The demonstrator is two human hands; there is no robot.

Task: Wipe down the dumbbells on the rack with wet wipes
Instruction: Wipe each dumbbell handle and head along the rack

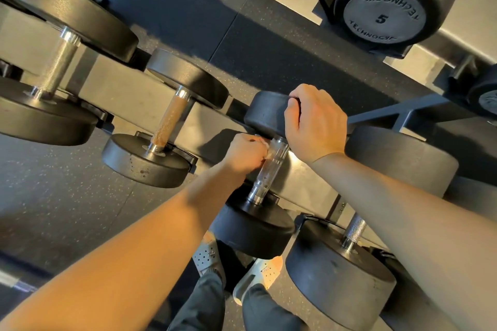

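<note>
A black dumbbell with a chrome knurled handle lies on the grey rack in the middle of the view. My left hand pinches a small crumpled wet wipe against the upper part of that handle. My right hand grips the rim of the dumbbell's far head, fingers curled over its edge. The near head sits below, just above my shoes.
Other dumbbells line the rack: one with a rusty handle to the left, a larger one at far left, another at right under my forearm. A "5" dumbbell sits on the upper shelf. Speckled rubber floor lies below.
</note>
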